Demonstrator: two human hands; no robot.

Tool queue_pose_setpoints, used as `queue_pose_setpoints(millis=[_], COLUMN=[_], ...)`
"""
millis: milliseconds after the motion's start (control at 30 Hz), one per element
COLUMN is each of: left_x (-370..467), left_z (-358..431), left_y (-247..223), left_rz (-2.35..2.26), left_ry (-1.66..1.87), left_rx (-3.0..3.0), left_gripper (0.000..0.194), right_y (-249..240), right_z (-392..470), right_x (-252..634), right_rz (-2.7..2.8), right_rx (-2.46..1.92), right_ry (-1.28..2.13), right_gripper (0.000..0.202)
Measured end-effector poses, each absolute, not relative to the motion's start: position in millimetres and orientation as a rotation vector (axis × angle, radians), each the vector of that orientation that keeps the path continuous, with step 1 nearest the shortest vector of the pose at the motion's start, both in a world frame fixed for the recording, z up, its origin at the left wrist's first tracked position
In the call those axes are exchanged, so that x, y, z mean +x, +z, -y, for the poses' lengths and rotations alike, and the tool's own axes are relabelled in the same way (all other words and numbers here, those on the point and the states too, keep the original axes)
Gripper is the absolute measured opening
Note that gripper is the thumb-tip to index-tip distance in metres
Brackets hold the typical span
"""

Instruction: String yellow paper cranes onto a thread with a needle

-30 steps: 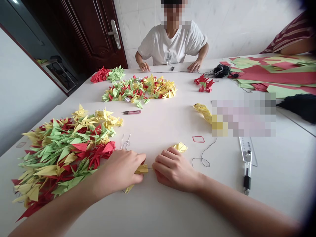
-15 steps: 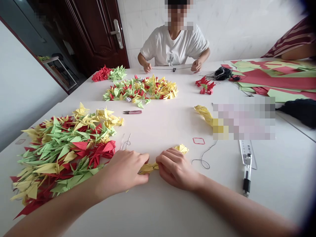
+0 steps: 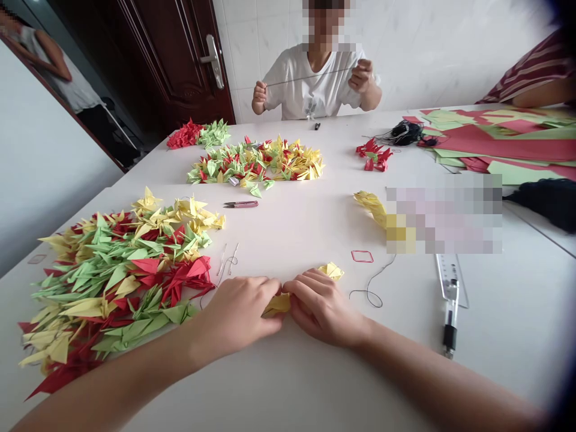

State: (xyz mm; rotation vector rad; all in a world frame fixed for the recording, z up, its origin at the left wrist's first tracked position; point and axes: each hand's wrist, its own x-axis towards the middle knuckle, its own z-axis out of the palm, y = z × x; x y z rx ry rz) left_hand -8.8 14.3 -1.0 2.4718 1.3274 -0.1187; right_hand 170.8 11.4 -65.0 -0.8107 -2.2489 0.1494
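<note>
Between my hands, just above the table, is a yellow folded-paper crane (image 3: 276, 305), mostly covered by fingers. My left hand (image 3: 238, 309) pinches it from the left with thumb and forefinger. From the other side my right hand (image 3: 326, 309) curls around its end, fingers closed. Another yellow folded piece (image 3: 332, 271) shows just behind my right hand; whether the two are joined is hidden. Beyond my left hand lie needles (image 3: 233, 258) with dark thread. A large heap of red, green and yellow paper cranes (image 3: 130, 264) spreads left of my left hand.
Thread snips (image 3: 242, 204) lie mid-table. A dark thread (image 3: 371, 294), a red rectangular outline (image 3: 362, 257), a ruler (image 3: 443, 276) and a pen (image 3: 450, 324) are to the right. Across sits a person (image 3: 319, 84) stretching a cord. Coloured paper sheets (image 3: 504, 144) cover the far right.
My left hand has moved slightly right, closer to my right hand, so less yellow paper shows. The person opposite has raised the cord. Another person has appeared in the doorway.
</note>
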Motion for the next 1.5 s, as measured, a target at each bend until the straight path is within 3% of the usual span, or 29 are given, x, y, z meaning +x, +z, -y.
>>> queue_pose_setpoints(millis=[533,833,933,1133,1267,1500], left_x=[-11.4,-13.0,-16.3,-18.7,-20.3,-26.1], left_z=[-18.4,-22.1,-22.9,-22.1,-24.1,-28.6], left_y=[-7.9,-7.3,-7.6,-8.4,-5.1,5.2], left_rz=[-1.315,-1.336,-1.343,-1.365,-1.394,-1.379], left_ry=[-0.026,-0.068,-0.108,-0.236,-0.276,-0.394], left_rx=[2.244,2.185,2.208,2.348,2.376,2.400], left_gripper=[0.015,0.026,0.030,0.011,0.021,0.023], right_y=[-62.0,-68.1,-67.4,-65.5,-67.8,-70.5], right_z=[-8.1,-9.1,-9.3,-9.8,-10.7,-11.5], right_x=[169.2,170.2,170.3,170.6,171.0,172.0], right_rz=[2.297,2.280,2.264,2.272,2.262,2.295], right_rx=[-0.863,-0.888,-0.891,-0.874,-0.877,-0.885], right_ry=[-0.043,-0.064,-0.044,-0.023,0.014,0.008], right_gripper=[0.039,0.021,0.026,0.033,0.028,0.028])
